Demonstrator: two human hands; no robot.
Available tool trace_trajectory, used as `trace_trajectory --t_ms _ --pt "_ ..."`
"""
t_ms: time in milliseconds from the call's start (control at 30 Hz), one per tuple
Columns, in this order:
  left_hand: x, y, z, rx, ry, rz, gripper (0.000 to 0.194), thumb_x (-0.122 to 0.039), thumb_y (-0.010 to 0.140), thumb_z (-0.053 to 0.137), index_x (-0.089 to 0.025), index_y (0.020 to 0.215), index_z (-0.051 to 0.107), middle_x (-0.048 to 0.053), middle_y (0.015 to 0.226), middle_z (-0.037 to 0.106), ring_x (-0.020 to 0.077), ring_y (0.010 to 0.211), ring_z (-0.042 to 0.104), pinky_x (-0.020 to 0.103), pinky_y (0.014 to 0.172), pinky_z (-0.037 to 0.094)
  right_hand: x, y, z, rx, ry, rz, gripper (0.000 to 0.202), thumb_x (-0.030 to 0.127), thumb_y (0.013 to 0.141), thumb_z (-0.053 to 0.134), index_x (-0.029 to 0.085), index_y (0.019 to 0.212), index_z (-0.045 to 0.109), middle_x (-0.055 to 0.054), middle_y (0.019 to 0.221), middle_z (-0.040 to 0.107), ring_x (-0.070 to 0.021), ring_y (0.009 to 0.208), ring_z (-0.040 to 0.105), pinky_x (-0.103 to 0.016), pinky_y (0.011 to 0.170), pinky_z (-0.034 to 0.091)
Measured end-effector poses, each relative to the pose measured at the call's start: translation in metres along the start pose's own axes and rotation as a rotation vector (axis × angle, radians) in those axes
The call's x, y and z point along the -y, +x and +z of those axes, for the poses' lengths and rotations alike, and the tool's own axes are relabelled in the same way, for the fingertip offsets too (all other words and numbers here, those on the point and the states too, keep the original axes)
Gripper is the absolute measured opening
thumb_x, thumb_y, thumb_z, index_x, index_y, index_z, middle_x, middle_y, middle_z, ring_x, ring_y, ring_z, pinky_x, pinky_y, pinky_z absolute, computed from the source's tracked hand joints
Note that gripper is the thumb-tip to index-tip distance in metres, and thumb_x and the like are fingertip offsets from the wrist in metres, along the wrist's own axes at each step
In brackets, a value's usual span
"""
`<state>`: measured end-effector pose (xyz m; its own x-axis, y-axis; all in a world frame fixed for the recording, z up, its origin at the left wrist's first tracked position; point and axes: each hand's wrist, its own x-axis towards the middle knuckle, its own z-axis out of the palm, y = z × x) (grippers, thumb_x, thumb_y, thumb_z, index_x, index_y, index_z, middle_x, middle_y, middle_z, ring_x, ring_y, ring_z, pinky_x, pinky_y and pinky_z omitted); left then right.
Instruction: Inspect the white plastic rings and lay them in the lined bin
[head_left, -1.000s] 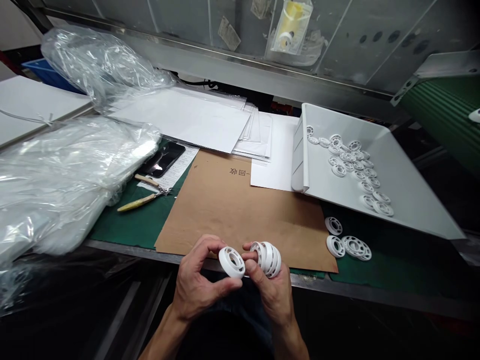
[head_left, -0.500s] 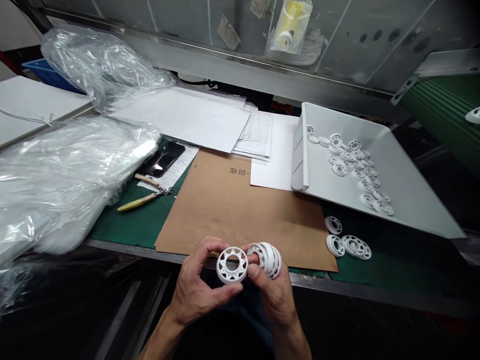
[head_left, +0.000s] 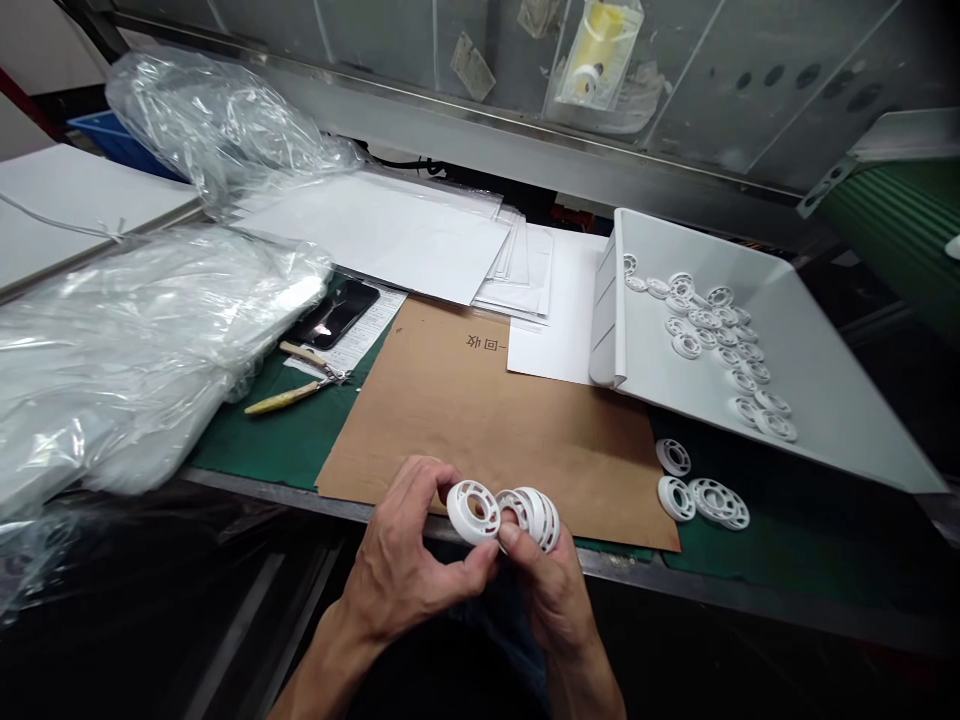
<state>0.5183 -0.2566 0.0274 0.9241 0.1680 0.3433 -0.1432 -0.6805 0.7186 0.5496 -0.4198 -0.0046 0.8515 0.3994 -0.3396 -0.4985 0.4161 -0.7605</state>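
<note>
Between its thumb and fingers, my left hand [head_left: 409, 545] pinches one white slotted ring [head_left: 473, 512], tilted so that its rim shows. Just to the right, my right hand [head_left: 551, 580] holds a short stack of similar white rings [head_left: 536, 518], with the thumb on the near side. The single ring is close beside the stack; whether they touch cannot be made out. Both hands are at the front edge of the bench, over the near edge of a brown cardboard sheet [head_left: 480, 410].
A grey tray [head_left: 810, 370] with several white rings stands at the right, and more rings [head_left: 718, 502] lie in front of it. White sheets [head_left: 375, 230], a black phone [head_left: 337, 313], pliers [head_left: 285, 397] and plastic-wrapped bundles [head_left: 135, 350] are at the left and back.
The ring in my left hand has turned from facing the camera to a tilted pose and come nearer the stack. The whole view has shifted slightly.
</note>
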Motion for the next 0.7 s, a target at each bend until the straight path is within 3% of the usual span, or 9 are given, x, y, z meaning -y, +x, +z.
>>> trace_trajectory --t_ms 233,500,700 --pt "-0.006 0.005 -0.004 -0.008 0.082 0.017 0.03 -0.032 0.076 0.076 -0.022 0.096 0.055 0.001 0.083 0.061 0.02 0.074 0.063 0.033 0.065 0.057 -0.002 -0.001 0.0 -0.005 -0.004 0.032 0.023 0.04 0.078 0.09 0.021 0.084 0.078 -0.002 0.087 0.07 -0.0137 0.07 0.058 -0.021 0.057 0.051" --pt "-0.002 0.001 -0.005 0.055 -0.031 -0.114 0.031 -0.03 0.073 0.076 -0.023 0.096 0.057 0.001 0.085 0.063 0.0203 0.074 0.065 0.033 0.065 0.058 0.0 -0.002 0.0 -0.021 -0.041 0.017 0.025 0.041 0.077 0.09 0.02 0.081 0.078 -0.002 0.084 0.071 -0.0141 0.069 0.06 -0.021 0.059 0.053" --pt "-0.008 -0.022 -0.015 0.186 -0.159 -0.172 0.046 -0.023 0.064 0.078 -0.022 0.106 0.059 0.005 0.096 0.069 0.0244 0.088 0.068 0.035 0.077 0.06 0.001 -0.026 -0.002 -0.128 -0.331 -0.046 0.034 0.04 0.072 0.092 0.02 0.097 0.082 -0.009 0.098 0.081 -0.0268 0.089 0.076 -0.031 0.082 0.063"
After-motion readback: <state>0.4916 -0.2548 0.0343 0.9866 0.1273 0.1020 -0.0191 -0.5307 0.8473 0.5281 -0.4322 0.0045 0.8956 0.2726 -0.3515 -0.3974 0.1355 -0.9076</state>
